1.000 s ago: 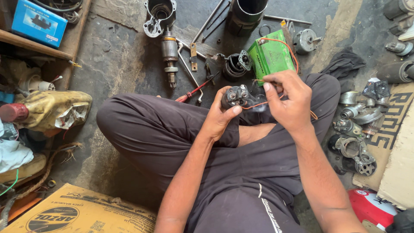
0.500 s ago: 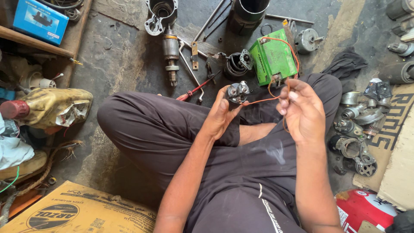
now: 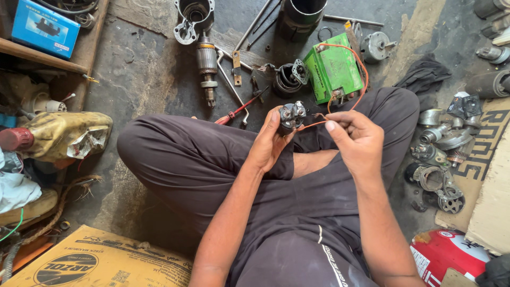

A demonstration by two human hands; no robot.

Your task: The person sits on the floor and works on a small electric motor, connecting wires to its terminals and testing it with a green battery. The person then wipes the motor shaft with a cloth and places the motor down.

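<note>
I sit cross-legged on a concrete floor. My left hand grips a small dark cylindrical solenoid with metal terminals on top, held above my lap. My right hand pinches the end of an orange wire close beside the solenoid. That wire loops up to a green battery standing on the floor just beyond my knees.
An armature, a motor housing, a red-handled screwdriver, a black cylinder and rods lie ahead. Several starter parts sit at right. A blue box and yellow container are left; a cardboard box is near.
My right hand has drawn back from the solenoid's top toward me and now pinches the orange wire. My left hand keeps holding the solenoid in nearly the same place.
</note>
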